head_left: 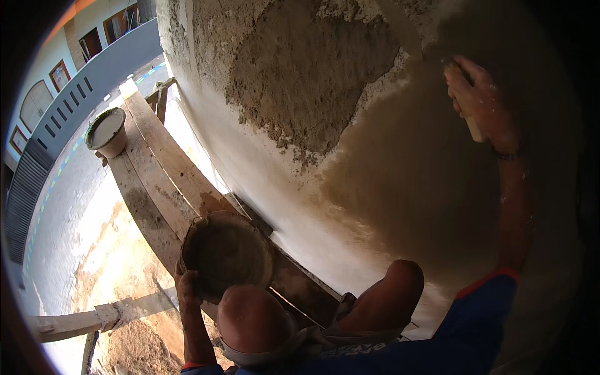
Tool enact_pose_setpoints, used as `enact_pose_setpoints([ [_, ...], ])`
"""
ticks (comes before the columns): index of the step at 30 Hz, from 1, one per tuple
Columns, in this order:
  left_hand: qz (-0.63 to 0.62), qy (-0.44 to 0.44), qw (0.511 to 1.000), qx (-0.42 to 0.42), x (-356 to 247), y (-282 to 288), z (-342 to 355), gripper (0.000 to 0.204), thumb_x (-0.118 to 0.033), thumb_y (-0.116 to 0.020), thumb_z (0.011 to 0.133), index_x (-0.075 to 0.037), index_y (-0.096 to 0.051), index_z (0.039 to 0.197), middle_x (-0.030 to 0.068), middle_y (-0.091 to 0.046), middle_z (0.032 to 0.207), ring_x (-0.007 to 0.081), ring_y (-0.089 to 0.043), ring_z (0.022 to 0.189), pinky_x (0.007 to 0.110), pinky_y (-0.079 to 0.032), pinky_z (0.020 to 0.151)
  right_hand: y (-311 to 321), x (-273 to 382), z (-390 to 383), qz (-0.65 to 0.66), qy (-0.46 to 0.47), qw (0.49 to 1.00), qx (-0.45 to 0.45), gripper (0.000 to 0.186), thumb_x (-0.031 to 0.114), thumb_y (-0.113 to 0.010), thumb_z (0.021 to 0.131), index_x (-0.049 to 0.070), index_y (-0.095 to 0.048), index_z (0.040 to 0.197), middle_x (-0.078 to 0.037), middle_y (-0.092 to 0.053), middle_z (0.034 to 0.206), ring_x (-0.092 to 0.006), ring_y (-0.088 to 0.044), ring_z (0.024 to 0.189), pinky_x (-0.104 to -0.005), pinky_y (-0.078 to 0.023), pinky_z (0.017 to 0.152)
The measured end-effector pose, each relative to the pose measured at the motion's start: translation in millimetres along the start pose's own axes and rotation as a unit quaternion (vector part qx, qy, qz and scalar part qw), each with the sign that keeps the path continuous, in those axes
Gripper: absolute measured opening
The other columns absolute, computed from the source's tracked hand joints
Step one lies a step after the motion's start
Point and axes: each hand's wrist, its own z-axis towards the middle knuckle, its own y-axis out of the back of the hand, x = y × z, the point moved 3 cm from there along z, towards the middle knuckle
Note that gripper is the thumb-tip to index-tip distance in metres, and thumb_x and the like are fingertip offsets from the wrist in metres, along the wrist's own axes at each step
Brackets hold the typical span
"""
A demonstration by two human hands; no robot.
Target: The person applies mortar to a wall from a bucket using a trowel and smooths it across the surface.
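My right hand (484,103) is raised to the upper right, its fingers wrapped round the pale handle of a trowel (476,131) against the wall. The blade is hard to make out in the shade. Before me the plaster wall (387,169) carries a rough, coarse patch (306,75) with ragged edges, and smoother damp plaster lies to its right. Low on the left, my left hand (187,285) grips the rim of a round, dark mortar bucket (228,253), which has grey residue inside. My bent knees are just below and beside this bucket.
Long wooden scaffold planks (153,169) run beside the wall, with gaps between them. A second bucket (107,132) of grey mix stands at their far end. Below lie sandy ground (134,347) and paving; a wooden beam (75,324) crosses at lower left. A grey boundary wall (75,94) stands beyond.
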Motion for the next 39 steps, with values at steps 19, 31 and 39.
enact_pose_setpoints([
  [19,0.131,0.023,0.990,-0.048,11,-39,10,0.063,0.006,-0.055,0.066,0.002,-0.053,0.128,0.0110,-0.066,0.113,0.0202,-0.064,0.098,0.032,-0.053,0.089,-403,-32,-208,-0.117,0.351,0.788,0.492,0.028,0.015,-0.056,0.084,0.006,-0.058,0.111,-0.017,-0.061,0.076,-0.0367,-0.064,0.073,-0.0483,-0.053,0.068],
  [31,0.179,0.028,0.982,-0.052,17,-29,14,0.061,0.001,-0.059,0.065,0.003,-0.055,0.126,0.0104,-0.066,0.110,0.0194,-0.063,0.097,0.031,-0.051,0.088,-402,-50,-231,0.058,0.250,0.830,0.496,0.034,0.028,-0.057,0.092,0.008,-0.056,0.121,-0.019,-0.069,0.089,-0.0378,-0.067,0.082,-0.0480,-0.054,0.075],
  [39,0.065,0.011,0.998,-0.016,22,-23,17,0.065,-0.001,-0.054,0.064,0.003,-0.051,0.129,0.0134,-0.064,0.118,0.0237,-0.064,0.104,0.033,-0.053,0.094,-347,-16,-175,0.100,0.231,0.849,0.465,0.033,0.020,-0.063,0.084,0.006,-0.053,0.112,-0.019,-0.066,0.091,-0.0382,-0.066,0.084,-0.0478,-0.051,0.076],
])
